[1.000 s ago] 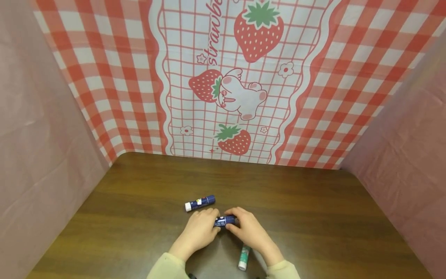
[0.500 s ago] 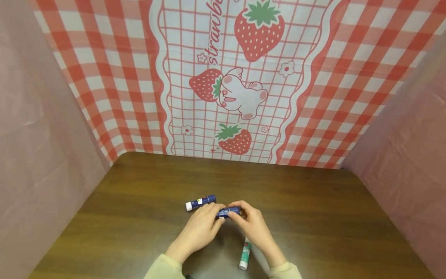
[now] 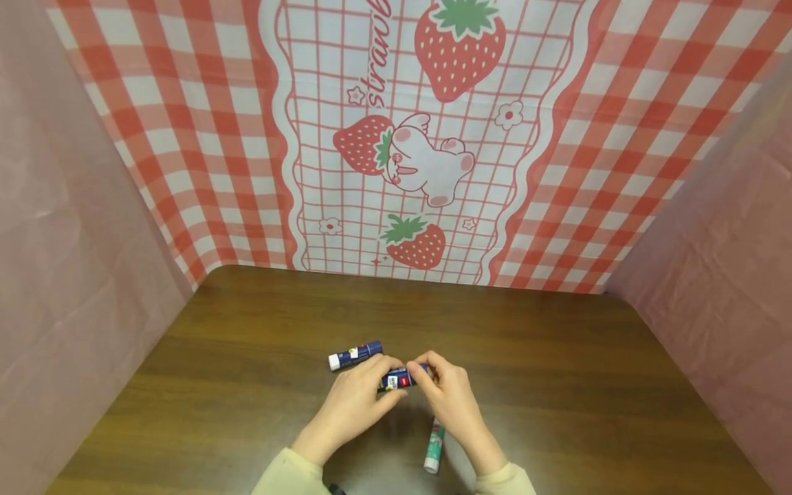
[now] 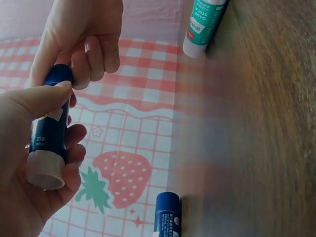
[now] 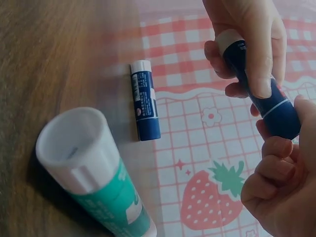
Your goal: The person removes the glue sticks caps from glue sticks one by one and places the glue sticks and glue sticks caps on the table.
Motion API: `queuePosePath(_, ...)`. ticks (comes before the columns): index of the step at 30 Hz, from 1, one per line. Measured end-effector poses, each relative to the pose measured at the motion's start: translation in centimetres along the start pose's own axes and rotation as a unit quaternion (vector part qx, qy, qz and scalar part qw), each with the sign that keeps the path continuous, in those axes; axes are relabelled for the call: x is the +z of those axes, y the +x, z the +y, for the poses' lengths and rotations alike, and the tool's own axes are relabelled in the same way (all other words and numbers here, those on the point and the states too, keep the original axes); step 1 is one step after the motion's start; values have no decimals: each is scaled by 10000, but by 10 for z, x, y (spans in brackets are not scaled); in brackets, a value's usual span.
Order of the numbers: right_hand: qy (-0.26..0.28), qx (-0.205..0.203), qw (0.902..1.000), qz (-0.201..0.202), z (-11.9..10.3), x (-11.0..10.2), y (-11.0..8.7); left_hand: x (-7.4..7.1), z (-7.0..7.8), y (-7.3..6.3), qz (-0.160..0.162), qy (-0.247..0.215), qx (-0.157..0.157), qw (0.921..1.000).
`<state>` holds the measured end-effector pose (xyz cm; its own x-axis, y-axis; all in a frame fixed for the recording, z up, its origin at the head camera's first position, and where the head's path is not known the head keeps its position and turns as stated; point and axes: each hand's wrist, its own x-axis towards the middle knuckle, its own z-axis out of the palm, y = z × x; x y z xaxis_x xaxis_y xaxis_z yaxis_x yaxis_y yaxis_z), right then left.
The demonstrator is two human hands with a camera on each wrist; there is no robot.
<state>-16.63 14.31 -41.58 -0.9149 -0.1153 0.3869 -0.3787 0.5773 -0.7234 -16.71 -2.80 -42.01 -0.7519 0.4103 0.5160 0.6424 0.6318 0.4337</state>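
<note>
A dark blue glue stick (image 3: 397, 379) with a white base is held between both hands, over the table. My left hand (image 3: 349, 402) grips its body, thumb along the near side; the white base (image 4: 46, 170) pokes out past the fingers in the left wrist view. With thumb and fingers, my right hand (image 3: 452, 397) pinches the blue cap (image 5: 280, 117) at the other end. The cap appears seated on the body. A second blue glue stick (image 3: 355, 355) lies just beyond the left hand. Beside the right wrist lies a green glue stick (image 3: 434, 447) with white ends.
The brown wood-grain table (image 3: 544, 385) spreads out around the hands. A red-and-white checked strawberry cloth (image 3: 235, 172) hangs at its far edge. Pinkish cloth panels (image 3: 86, 240) enclose the left and right sides.
Both hands have moved slightly away from the body with the glue stick. It has turned in the grip, so a white sticker and a red mark now show. The other glue sticks stay put.
</note>
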Motion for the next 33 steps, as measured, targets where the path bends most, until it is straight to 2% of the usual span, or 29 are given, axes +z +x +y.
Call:
queuePosePath(3, 216, 64, 9997, -16, -2, 0, -1, -1, 1, -1, 68, 40, 1, 10000)
queuePosePath(10, 429, 101, 9989, -180, -3, 0, -2, -2, 1, -5, -114, 183, -48, 9998)
queuePosePath(18, 540, 131, 9984, -75, -4, -1, -2, -3, 2, -3, -324, -1, -49, 9995)
queuePosePath(25, 536, 100, 9984, -146, -5, -2, -1, -5, 2, -2, -547, -169, -116, 9983)
queuePosePath(28, 512, 95, 9985, -152, -11, -4, -1, -7, 3, -2, -584, -220, -117, 9980)
queuePosePath(33, 562, -34, 9981, -236, -33, -14, -4, -9, 2, -2, -682, -415, -122, 9967)
